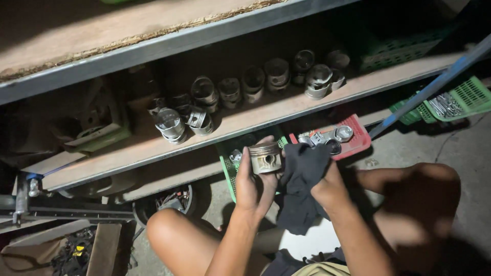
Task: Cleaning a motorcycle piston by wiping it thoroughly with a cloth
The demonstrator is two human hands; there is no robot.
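Metal, dull and grey, the piston (265, 157) sits upright in the left hand (251, 185), fingers curled round its ringed skirt, a round pin hole facing the camera. Just beside it, the right hand (330, 186) is closed on a dark, soft rag (302, 179) that touches the piston's side. More pistons (240, 87), shiny and cylindrical, stand in a row on the wooden shelf (153, 148) above. Below, a red basket (358, 138) holds round metal parts; a green basket (468, 97) holds thin metal pieces.
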